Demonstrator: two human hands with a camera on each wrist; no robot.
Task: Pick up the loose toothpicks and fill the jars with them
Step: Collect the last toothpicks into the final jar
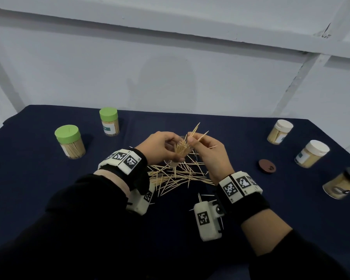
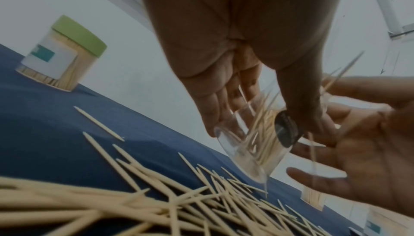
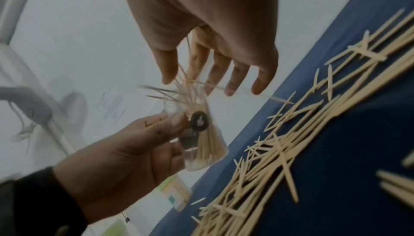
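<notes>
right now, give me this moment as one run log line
left hand: holds clear jar, tilted, off table | right hand: feeding toothpicks into jar | loose pile on cloth | brown lid off

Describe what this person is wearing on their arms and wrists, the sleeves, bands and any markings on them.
Both arms wear black long sleeves; the right sleeve sits further up the forearm. Each wrist has a black strap carrying white blocks printed with black-and-white square tag patterns: the left wristband and the right wristband. A white boxy camera unit with its own tag hangs beneath the right wrist, another beneath the left. The hands are bare, without gloves.
</notes>
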